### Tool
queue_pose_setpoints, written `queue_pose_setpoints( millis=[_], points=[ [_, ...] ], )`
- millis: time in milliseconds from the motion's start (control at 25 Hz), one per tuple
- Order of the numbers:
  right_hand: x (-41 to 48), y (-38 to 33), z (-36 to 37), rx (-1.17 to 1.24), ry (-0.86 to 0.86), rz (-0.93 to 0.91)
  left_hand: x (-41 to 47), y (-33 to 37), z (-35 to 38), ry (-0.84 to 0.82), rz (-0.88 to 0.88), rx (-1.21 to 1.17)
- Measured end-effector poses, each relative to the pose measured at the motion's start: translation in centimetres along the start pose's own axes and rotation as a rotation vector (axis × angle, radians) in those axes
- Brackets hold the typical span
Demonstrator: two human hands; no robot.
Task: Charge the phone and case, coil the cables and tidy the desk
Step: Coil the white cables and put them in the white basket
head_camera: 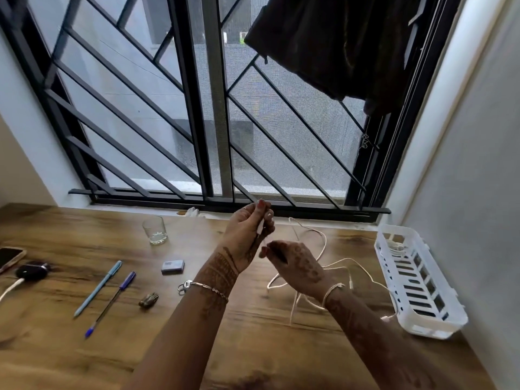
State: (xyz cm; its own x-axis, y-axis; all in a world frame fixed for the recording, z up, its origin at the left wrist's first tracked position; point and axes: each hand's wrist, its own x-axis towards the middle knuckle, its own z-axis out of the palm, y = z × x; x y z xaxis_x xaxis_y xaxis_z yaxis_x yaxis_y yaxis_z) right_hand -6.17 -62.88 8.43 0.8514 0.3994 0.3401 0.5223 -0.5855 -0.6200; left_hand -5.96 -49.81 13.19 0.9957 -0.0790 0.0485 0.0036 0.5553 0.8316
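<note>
A wooden desk stands under a window with a black grille, and a dark cloth hangs over the grille's upper right.

In the head view both forearms reach forward over the middle of the desk. The left hand is raised with its palm turned back toward the person. Its fingers are curled, and thumb and fingertips pinch the plug end of a white cable. The right hand sits lower and just beside it, back upward. Its thumb and curled fingers close on the same cable a short way below the plug. The rest of the cable trails in loose loops on the desk behind and under the right wrist, toward a white basket at the right wall.

At the far left edge lies a phone. Next to it is a black case with a white charging lead running to it. Between these and the hands lie a light blue pen, a purple pen, a small grey box and a glass.
</note>
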Motion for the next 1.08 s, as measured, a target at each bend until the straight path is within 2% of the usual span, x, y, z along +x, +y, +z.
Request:
queue_pose_setpoints(
  millis=[120,240,360,440,600,760,920,1080],
  points=[
    [-0.3,-0.7,-0.9,-0.001,-0.057,0.048,0.9,-0.8,-0.9,0.013,0.078,0.096],
    [-0.2,-1.2,-2.2,0.128,-0.099,0.092,1.1,-1.4,-2.0,-0.009,0.138,0.352],
    [0.5,-1.4,-3.7,0.309,-0.076,0.128,0.5,-1.8,-2.6,-0.062,0.113,0.649],
    [1.3,-0.9,-4.5,0.394,-0.053,0.141,0.0,-2.0,-2.7,-0.123,0.045,0.733],
    [2.3,0.5,-5.2,0.505,0.026,0.198,-0.9,-1.7,-2.6,-0.292,-0.173,0.53],
    [2.1,1.4,-3.7,0.598,0.04,0.215,-1.5,-1.2,-1.9,-0.278,-0.286,0.312],
    [1.5,2.0,-1.8,0.706,0.014,0.222,-1.3,-1.1,-1.2,-0.238,-0.216,-0.002],
    [0.3,1.9,-1.3,0.64,-0.246,0.237,0.3,-1.0,-0.7,-0.082,-0.117,-0.262]
  ],
)
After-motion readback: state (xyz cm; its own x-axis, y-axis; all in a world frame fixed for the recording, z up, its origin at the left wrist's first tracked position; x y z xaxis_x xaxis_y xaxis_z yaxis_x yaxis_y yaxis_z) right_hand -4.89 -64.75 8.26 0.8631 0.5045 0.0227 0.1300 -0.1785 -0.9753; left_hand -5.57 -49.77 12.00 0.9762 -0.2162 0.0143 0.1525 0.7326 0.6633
